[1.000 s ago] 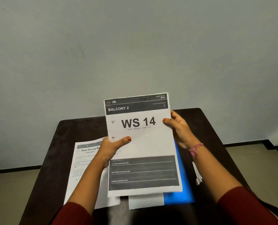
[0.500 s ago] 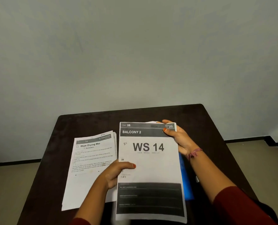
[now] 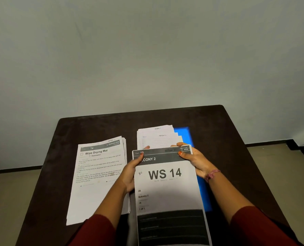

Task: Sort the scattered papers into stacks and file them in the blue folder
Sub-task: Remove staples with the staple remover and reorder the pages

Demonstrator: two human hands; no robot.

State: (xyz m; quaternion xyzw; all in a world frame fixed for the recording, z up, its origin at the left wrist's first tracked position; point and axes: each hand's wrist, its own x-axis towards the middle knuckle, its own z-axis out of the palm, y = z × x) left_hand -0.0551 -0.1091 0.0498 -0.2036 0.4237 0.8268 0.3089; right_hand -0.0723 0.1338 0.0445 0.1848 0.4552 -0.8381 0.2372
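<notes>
I am gripping the WS 14 sheet (image 3: 167, 189) at lower centre with my left hand (image 3: 131, 174) and right hand (image 3: 195, 160), over the blue folder (image 3: 202, 189).

Counter (image 3: 94, 125): very dark brown, plain. Folder (image 3: 186, 134): bright blue, showing at right of centre beside and beneath the sheets. WS 14 sheet (image 3: 167, 189): white, with a dark grey header band lettered in white, large black characters at mid-page and a black block across its lower part. Left stack (image 3: 99, 173): white pages, grey header strip, black print. Far stack (image 3: 156, 137): white, faintly ruled in grey. Hands (image 3: 129, 174): nails painted orange-red; a pink band on the right wrist. Sleeves (image 3: 97, 229): dark red. Wall (image 3: 147, 50): pale grey-green. Floor (image 3: 14, 192): beige, edged by a black skirting.
</notes>
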